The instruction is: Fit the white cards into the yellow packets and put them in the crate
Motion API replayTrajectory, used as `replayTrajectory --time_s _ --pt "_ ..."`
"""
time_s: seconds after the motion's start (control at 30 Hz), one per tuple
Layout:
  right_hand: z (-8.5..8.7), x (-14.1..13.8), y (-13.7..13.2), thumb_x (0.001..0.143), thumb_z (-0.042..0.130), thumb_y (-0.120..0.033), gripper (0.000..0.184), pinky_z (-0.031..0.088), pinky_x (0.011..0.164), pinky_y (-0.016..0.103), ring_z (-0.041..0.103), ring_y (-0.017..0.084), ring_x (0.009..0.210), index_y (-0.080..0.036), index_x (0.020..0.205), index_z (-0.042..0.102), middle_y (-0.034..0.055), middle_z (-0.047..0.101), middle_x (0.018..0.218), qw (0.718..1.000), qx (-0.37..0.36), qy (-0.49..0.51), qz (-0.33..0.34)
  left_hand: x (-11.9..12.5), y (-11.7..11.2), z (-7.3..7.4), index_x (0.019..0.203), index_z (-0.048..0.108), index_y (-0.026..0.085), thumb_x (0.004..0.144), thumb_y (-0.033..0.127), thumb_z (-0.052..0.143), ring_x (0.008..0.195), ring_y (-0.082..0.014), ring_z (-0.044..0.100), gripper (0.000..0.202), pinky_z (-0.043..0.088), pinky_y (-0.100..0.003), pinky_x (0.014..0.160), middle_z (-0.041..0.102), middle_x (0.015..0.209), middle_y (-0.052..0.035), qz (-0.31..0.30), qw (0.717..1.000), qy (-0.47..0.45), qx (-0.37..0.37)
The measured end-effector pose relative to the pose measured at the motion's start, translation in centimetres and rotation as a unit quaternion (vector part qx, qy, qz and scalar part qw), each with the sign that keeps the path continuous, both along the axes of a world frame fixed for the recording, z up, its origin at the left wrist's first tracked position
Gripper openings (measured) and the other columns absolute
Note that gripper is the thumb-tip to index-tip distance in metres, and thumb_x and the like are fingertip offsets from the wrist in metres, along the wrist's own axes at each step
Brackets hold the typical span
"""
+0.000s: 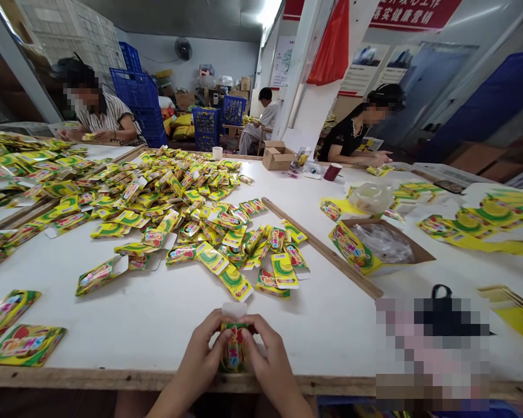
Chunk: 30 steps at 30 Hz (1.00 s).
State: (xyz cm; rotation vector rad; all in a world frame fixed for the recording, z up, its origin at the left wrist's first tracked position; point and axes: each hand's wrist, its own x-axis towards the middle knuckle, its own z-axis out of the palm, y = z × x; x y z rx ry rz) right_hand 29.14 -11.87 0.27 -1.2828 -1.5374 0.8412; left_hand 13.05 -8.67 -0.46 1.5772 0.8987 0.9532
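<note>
Between my two hands, close to the table's front edge, stands a small yellow-green printed carton point(234, 348) with its white end flap point(234, 310) raised. My left hand point(207, 345) grips its left side, thumb on the printed face. On the other side my right hand point(264, 348) holds it the same way, thumb also on the front. Just beyond my hands lies a loose heap of similar cartons point(192, 215), some with white flaps sticking out. Two more cartons point(26, 345) rest flat at the front left.
A wooden strip point(322, 247) runs across the white table point(148, 325). Right of it are an open display box point(375, 247) with clear plastic inside and flat printed sheets point(488, 217). Farther back stand a brown cardboard box point(278, 157) and a dark red cup point(332, 172). Several people sit around.
</note>
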Motion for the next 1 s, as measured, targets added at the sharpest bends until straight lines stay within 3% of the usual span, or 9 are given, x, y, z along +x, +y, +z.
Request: replayTrajectory --time_s 0.07,0.2,0.4,0.8,1.0 --pt "0.1 0.0 0.5 0.092 0.05 -0.019 0.016 0.049 0.082 0.026 0.063 0.018 0.092 -0.022 0.094 0.065 0.0037 0.067 0.096 1.0 0.022 0.008 -0.02 0.4 0.1 -0.3 0.099 0.066 0.02 0.092 0.027 0.051 0.1 -0.0243 0.061 0.017 0.049 -0.034 0.088 0.066 0.103 -0.0086 0.019 1.0 -0.016 0.014" --pt "-0.3 -0.2 0.8 0.092 0.052 -0.018 0.025 0.051 0.079 0.025 0.065 0.017 0.09 -0.024 0.114 0.059 0.0035 0.067 0.099 0.995 0.038 0.051 -0.072 0.6 -0.2 -1.0 0.122 0.051 0.025 0.092 0.025 0.051 0.104 -0.0224 0.063 0.03 0.052 -0.034 0.087 0.063 0.117 -0.0087 0.055 0.995 -0.081 -0.033" --pt "-0.2 -0.3 0.4 0.089 0.055 -0.015 0.017 0.049 0.087 0.029 0.062 0.019 0.1 -0.023 0.099 0.067 0.0055 0.066 0.103 0.998 0.061 0.026 -0.02 0.1 -0.3 -0.3 0.103 0.065 0.022 0.092 0.027 0.053 0.108 -0.0223 0.061 0.017 0.046 -0.033 0.095 0.067 0.111 -0.0074 0.038 0.999 -0.008 0.017" --pt "0.5 -0.9 1.0 0.087 0.058 -0.021 0.007 0.047 0.066 0.025 0.059 0.016 0.071 -0.02 0.084 0.064 0.0013 0.064 0.077 0.996 0.027 0.006 -0.089 1.0 -0.1 0.6 0.093 0.066 0.019 0.089 0.033 0.057 0.088 -0.0208 0.066 0.017 0.052 -0.028 0.077 0.071 0.087 -0.004 0.096 0.995 -0.009 -0.038" --pt "0.0 -0.8 0.3 0.088 0.058 -0.022 0.009 0.05 0.074 0.026 0.063 0.018 0.084 -0.02 0.089 0.066 0.0038 0.067 0.088 0.996 0.027 0.054 -0.066 0.4 -0.4 -0.2 0.093 0.07 0.021 0.089 0.029 0.059 0.093 -0.0207 0.065 0.014 0.051 -0.03 0.084 0.071 0.093 -0.0043 0.075 0.997 -0.015 -0.003"
